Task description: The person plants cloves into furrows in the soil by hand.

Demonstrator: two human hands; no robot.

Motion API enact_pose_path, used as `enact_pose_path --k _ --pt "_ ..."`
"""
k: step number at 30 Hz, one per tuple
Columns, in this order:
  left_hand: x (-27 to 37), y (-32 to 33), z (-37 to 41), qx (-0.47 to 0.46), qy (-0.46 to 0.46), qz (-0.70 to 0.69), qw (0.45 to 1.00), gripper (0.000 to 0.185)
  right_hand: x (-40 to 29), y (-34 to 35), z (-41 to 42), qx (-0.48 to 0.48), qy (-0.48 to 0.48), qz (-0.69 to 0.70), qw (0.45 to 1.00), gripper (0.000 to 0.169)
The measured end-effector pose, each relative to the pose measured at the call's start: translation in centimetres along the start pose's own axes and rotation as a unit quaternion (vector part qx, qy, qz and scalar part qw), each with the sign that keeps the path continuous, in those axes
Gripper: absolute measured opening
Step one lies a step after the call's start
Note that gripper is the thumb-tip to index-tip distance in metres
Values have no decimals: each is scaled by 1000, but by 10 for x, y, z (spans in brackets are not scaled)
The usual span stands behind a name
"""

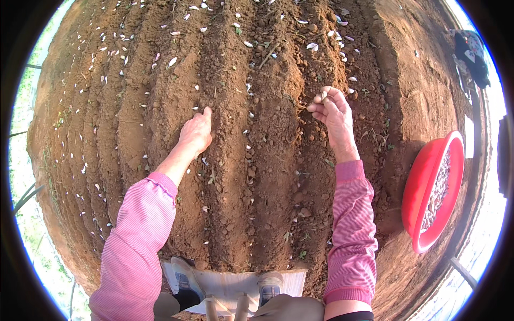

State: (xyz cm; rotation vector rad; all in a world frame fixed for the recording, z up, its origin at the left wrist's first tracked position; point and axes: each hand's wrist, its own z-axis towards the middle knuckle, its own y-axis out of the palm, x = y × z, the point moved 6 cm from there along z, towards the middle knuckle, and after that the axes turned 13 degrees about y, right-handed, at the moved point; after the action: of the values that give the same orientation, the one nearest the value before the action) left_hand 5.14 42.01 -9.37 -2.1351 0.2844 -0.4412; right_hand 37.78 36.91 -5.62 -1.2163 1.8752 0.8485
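My left hand [196, 133] reaches down to the furrowed soil [229, 172], its index fingertip touching the dirt. The other fingers curl under, so whatever they may hold is hidden. Just beyond its knuckles lies a pale garlic clove [195, 108]. Between the fingertips of my right hand [336, 118] is another garlic clove [324, 95], held a little above a furrow on the right. More white and pinkish cloves, such as one pale clove [172, 62], are scattered along the furrows ahead and to the left.
A red plastic basin [417, 188] with many cloves inside stands on bare earth at the right. My shoes [270, 285] rest on a pale board [237, 277], with wooden bars [242, 307] between my legs. Dark and patterned cloth items [472, 56] lie far right.
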Motion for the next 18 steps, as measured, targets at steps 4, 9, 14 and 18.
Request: enact_pose_path --k 4,9,14,18 --pt "1 -2 0 -3 4 -4 1000 56 8 14 -7 -27 9 40 999 21" --pt "0 0 -1 -2 -1 -5 1000 55 48 45 -25 22 68 -37 997 20" --pt "-1 1 0 21 16 4 1000 52 28 42 -41 186 -232 -419 858 18" --pt "0 -1 0 7 14 6 1000 50 22 48 -40 175 -249 -459 835 19"
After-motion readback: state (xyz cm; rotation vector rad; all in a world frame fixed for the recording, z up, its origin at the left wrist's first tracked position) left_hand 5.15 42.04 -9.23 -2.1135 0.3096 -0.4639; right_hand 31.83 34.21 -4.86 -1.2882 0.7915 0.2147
